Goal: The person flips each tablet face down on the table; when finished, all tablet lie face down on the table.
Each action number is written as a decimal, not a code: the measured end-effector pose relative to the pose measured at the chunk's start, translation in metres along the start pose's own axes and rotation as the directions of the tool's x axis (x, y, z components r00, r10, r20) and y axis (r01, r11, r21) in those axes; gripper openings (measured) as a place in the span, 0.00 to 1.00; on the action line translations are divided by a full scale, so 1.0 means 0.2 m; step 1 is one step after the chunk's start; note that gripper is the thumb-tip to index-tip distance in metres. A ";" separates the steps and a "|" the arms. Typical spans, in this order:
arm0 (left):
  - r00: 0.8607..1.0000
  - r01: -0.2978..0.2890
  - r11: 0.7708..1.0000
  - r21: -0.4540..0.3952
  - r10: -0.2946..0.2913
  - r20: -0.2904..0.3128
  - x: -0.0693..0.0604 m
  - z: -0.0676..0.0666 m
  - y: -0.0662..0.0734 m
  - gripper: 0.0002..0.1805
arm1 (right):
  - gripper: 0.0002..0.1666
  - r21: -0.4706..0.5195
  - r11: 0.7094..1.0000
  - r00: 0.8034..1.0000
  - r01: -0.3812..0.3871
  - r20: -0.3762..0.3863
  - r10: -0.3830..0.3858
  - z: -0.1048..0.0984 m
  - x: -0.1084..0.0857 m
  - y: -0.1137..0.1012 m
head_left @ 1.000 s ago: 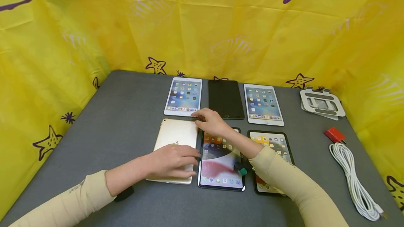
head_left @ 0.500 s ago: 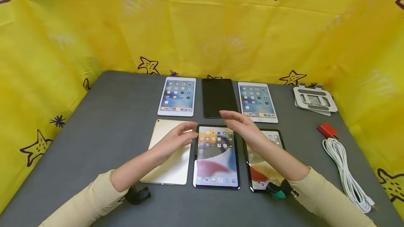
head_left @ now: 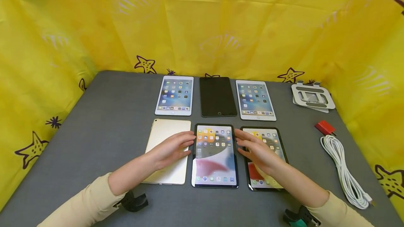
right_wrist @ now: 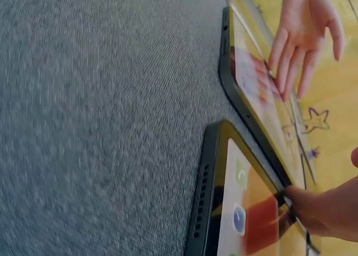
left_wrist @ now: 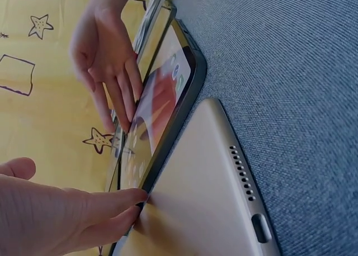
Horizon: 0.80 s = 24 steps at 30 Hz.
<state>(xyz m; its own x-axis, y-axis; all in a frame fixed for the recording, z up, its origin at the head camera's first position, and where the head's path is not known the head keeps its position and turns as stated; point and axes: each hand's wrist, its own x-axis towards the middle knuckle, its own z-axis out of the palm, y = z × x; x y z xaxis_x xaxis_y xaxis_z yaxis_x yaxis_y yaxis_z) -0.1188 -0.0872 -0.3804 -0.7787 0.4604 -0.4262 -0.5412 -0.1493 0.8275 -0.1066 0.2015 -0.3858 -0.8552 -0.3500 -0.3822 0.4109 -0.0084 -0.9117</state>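
The left hand (head_left: 170, 149) reaches over the gold tablet (head_left: 173, 173), its fingers extended and gripping nothing, tips at the left edge of the middle tablet (head_left: 215, 160); the right hand (head_left: 257, 151), over the right-hand tablet (head_left: 262, 182), has its fingers likewise outstretched and holding nothing, tips by the opposite edge; the middle tablet lies flat on the desk (head_left: 120, 115), lit screen up, between both sets of fingers; beyond the fingertips lies a black tablet (head_left: 217, 97); well right of the right fingers lies a coiled white cable (head_left: 343, 171).
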 end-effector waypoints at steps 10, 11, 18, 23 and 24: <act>0.999 0.013 0.999 -0.030 -0.012 0.033 0.01 -0.05 0.01 0.31 | 0.38 0.064 0.998 0.999 -0.030 0.020 0.029 0.01 -0.02 0.00; 0.999 0.019 0.999 -0.032 -0.018 0.029 0.01 -0.06 0.02 0.31 | 0.38 0.066 0.997 0.999 -0.031 0.022 0.030 0.01 -0.02 0.00; 0.998 0.058 0.997 -0.059 -0.058 -0.014 0.04 -0.10 0.02 0.29 | 0.38 0.075 0.997 0.999 -0.036 0.029 0.034 0.00 -0.02 0.00; 0.998 0.052 0.999 -0.015 -0.053 -0.039 0.06 -0.10 0.02 0.26 | 0.39 0.085 0.996 0.998 -0.040 0.042 0.037 -0.01 -0.01 -0.01; 0.998 0.046 0.999 -0.002 -0.046 -0.036 0.06 -0.10 0.01 0.26 | 0.39 0.088 0.995 0.998 -0.043 0.043 0.040 -0.01 -0.01 -0.01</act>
<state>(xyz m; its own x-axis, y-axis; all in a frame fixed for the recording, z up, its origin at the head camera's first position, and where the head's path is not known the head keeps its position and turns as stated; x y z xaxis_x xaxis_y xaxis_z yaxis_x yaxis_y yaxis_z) -0.1363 -0.0995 -0.3907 -0.7640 0.4352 -0.4763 -0.5769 -0.1303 0.8064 -0.1059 0.2036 -0.3834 -0.8238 -0.3904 -0.4111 0.4739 -0.0759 -0.8773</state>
